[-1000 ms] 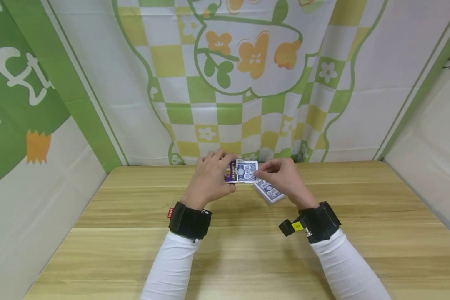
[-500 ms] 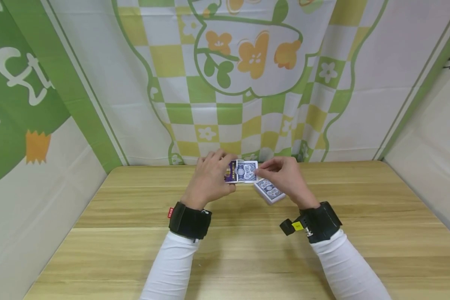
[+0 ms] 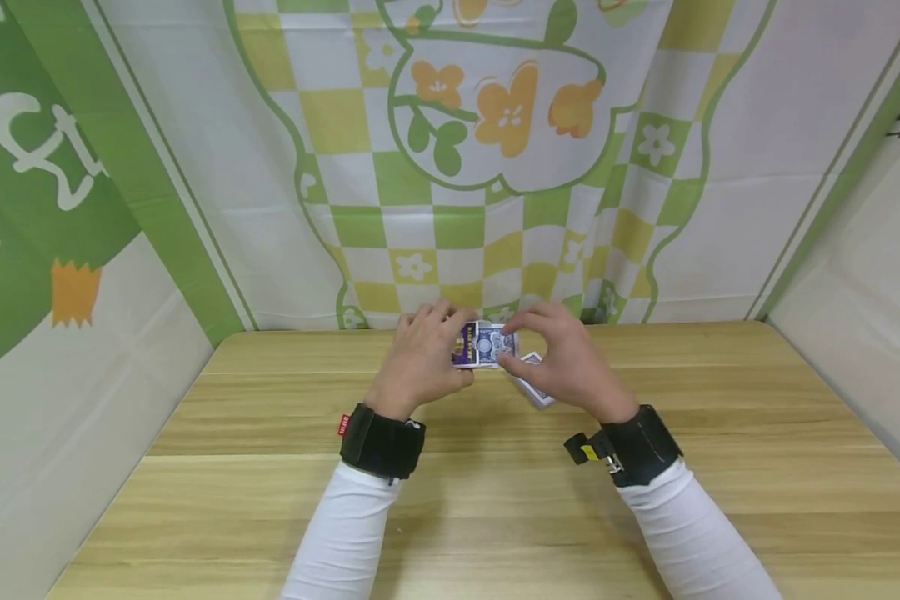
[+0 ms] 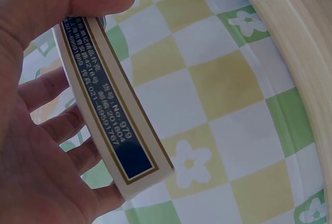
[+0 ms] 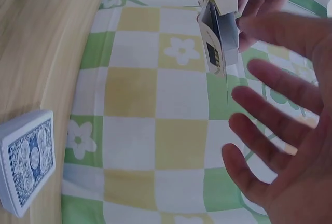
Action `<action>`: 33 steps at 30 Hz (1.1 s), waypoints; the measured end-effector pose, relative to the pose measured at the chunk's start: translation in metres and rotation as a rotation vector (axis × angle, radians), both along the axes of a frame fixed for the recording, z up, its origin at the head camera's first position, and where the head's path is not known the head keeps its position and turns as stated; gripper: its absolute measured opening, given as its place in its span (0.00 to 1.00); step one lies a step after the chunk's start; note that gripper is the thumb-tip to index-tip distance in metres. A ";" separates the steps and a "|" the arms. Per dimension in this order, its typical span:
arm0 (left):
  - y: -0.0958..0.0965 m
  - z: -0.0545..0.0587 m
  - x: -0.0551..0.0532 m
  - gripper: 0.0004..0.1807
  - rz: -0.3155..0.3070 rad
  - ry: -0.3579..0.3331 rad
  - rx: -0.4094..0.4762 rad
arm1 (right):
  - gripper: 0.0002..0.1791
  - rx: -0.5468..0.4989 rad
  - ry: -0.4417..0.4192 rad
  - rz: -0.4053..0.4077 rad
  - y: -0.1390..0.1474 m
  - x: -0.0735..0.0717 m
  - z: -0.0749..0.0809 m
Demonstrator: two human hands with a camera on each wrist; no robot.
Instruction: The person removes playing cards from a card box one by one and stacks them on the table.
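My left hand (image 3: 422,358) grips a playing card box (image 3: 465,344), its thumb across the near side in the left wrist view, where printed text shows on the box's narrow edge. A blue-backed playing card (image 3: 489,345) sticks out of the box's right end in the head view. The open box end (image 5: 226,37) and its lifted flap show in the right wrist view. My right hand (image 3: 570,362) is at the card's outer end with thumb and forefinger apart; its fingers are spread and mostly straight in its wrist view. A deck of blue-backed playing cards (image 5: 32,162) lies on the table beneath it.
The wooden table (image 3: 487,517) reaches back to a checked, flowered curtain (image 3: 457,225) close behind the hands. Fabric walls (image 3: 150,333) stand at both sides. A black wrist strap with a small camera (image 3: 637,446) is on the right wrist.
My right thumb and forefinger, earlier pinched together at the card's outer end, have spread apart, and the hand has moved slightly left. My left hand and the box have barely shifted.
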State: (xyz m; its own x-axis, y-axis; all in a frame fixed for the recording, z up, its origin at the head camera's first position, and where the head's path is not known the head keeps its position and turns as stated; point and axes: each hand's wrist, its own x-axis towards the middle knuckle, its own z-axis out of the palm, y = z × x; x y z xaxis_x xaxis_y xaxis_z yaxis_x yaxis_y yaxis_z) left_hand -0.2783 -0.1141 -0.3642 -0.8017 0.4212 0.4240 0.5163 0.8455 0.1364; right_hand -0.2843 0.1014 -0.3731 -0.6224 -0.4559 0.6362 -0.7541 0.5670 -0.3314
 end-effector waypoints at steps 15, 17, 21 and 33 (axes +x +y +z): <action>0.004 -0.002 0.002 0.42 -0.004 -0.018 -0.028 | 0.21 0.150 0.015 0.034 -0.003 0.000 -0.004; 0.004 -0.002 0.002 0.42 -0.006 -0.011 -0.033 | 0.20 0.159 0.004 0.027 -0.004 0.001 -0.004; 0.004 -0.004 0.002 0.42 -0.009 -0.001 -0.042 | 0.20 0.186 -0.024 0.006 -0.005 0.003 -0.003; 0.004 -0.003 0.002 0.40 -0.012 -0.006 -0.049 | 0.22 0.197 -0.065 0.021 -0.002 0.002 -0.004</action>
